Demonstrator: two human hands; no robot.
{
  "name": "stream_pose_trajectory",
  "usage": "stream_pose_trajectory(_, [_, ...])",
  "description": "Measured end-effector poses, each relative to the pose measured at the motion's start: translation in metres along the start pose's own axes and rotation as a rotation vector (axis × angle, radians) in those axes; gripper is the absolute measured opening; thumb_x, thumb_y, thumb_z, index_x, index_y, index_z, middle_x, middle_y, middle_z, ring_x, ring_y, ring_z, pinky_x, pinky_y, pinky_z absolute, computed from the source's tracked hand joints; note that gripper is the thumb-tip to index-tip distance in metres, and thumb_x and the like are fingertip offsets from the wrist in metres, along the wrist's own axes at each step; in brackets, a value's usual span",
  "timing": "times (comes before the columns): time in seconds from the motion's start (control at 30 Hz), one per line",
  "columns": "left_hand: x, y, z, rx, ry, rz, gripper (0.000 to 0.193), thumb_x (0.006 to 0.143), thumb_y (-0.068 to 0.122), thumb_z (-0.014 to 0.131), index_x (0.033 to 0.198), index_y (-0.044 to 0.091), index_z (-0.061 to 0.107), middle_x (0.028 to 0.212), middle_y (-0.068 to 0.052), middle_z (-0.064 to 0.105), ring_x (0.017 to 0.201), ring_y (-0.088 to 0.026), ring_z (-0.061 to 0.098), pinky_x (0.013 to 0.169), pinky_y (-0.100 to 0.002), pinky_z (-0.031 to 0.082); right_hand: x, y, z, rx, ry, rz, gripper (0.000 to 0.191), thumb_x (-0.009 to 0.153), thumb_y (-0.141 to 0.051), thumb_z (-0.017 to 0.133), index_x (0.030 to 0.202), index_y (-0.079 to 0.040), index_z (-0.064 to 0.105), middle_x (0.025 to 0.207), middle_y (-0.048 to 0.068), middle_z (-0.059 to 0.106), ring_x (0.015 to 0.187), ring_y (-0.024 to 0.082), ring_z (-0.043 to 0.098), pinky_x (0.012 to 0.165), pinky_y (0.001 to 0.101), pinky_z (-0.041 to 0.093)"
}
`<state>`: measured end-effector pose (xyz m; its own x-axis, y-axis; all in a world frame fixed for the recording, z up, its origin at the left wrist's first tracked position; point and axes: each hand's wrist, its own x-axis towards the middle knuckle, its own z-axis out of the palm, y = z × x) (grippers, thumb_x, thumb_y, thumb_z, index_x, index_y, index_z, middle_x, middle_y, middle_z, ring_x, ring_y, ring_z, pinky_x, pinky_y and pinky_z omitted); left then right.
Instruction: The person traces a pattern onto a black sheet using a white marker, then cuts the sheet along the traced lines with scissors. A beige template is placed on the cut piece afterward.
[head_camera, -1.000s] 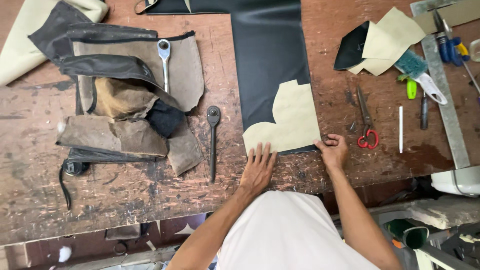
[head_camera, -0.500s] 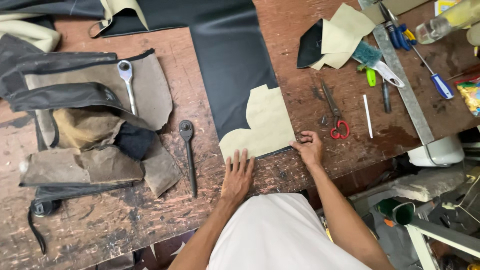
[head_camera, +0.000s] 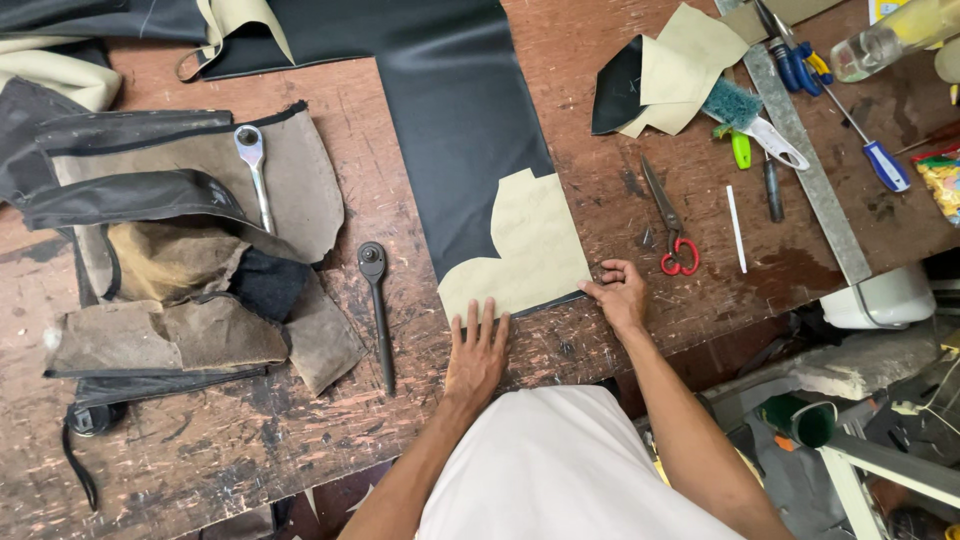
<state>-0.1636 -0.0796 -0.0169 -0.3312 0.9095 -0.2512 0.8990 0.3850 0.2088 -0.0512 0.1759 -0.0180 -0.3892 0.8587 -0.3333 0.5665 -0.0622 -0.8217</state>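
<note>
Flat and open-fingered, both hands press down, gripping nothing: left hand (head_camera: 477, 352) at the pattern's 6 o'clock edge, right hand (head_camera: 620, 293) at its 4 o'clock corner. Scarred wooden workbench (head_camera: 200, 450) carries smooth black sheet material (head_camera: 450, 110); on its near end lies the stiff tan pattern (head_camera: 525, 250), notched and curved. Red-handled scissors (head_camera: 672, 222) rest at 2 o'clock; a dark ratchet (head_camera: 377, 305) lies at 9.

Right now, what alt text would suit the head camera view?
Two bare hands, left hand and right hand, press a tan paper pattern onto black material on a worn wooden workbench; red-handled scissors lie to the right.
</note>
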Motion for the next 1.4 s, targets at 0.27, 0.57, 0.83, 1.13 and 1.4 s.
stream_pose_trajectory(0.27, [-0.003, 0.003, -0.005, 0.013, -0.01, -0.01, 0.067, 0.098, 0.023, 0.05, 0.158, 0.003, 0.027, 0.164, -0.03, 0.015, 0.15, -0.051, 0.016, 0.118, -0.067, 0.018, 0.0, 0.008, -0.001, 0.054, -0.015, 0.002, 0.059, 0.069, -0.008, 0.093, 0.119, -0.005, 0.062, 0.098, 0.002, 0.06, 0.075, 0.012, 0.063, 0.058, 0.0268, 0.056])
stream_pose_trajectory(0.57, [-0.009, 0.01, 0.0, 0.08, 0.014, 0.078, 0.062, 0.099, 0.023, 0.047, 0.156, 0.001, 0.033, 0.164, -0.028, 0.019, 0.148, -0.053, 0.021, 0.116, -0.068, 0.023, 0.005, 0.022, -0.001, 0.128, -0.028, 0.032, 0.056, 0.071, -0.007, 0.092, 0.119, -0.005, 0.063, 0.097, 0.001, 0.061, 0.075, 0.011, 0.062, 0.059, 0.0257, 0.056])
stream_pose_trajectory(0.83, [-0.009, 0.01, 0.002, 0.15, 0.022, 0.09, 0.064, 0.098, 0.023, 0.048, 0.156, 0.0, 0.034, 0.164, -0.028, 0.02, 0.148, -0.052, 0.023, 0.115, -0.068, 0.025, 0.006, 0.023, 0.0, 0.096, -0.011, 0.035, 0.056, 0.07, -0.007, 0.093, 0.118, -0.005, 0.063, 0.097, 0.001, 0.06, 0.076, 0.011, 0.063, 0.06, 0.0256, 0.056])
stream_pose_trajectory(1.13, [-0.008, 0.009, 0.002, 0.144, 0.001, 0.115, 0.062, 0.097, 0.022, 0.049, 0.154, 0.002, 0.034, 0.163, -0.029, 0.02, 0.146, -0.054, 0.023, 0.113, -0.069, 0.026, 0.006, 0.022, 0.001, 0.067, -0.009, 0.048, 0.055, 0.071, -0.007, 0.092, 0.118, -0.006, 0.064, 0.098, 0.001, 0.061, 0.076, 0.01, 0.063, 0.06, 0.0255, 0.057])
stream_pose_trajectory(1.4, [-0.009, 0.011, 0.004, 0.102, 0.018, 0.103, 0.063, 0.098, 0.022, 0.05, 0.155, 0.0, 0.036, 0.164, -0.027, 0.022, 0.148, -0.051, 0.024, 0.116, -0.067, 0.025, 0.004, 0.02, -0.001, 0.248, -0.025, 0.004, 0.052, 0.073, -0.002, 0.089, 0.118, -0.007, 0.063, 0.096, 0.0, 0.058, 0.073, 0.008, 0.06, 0.058, 0.0243, 0.053])
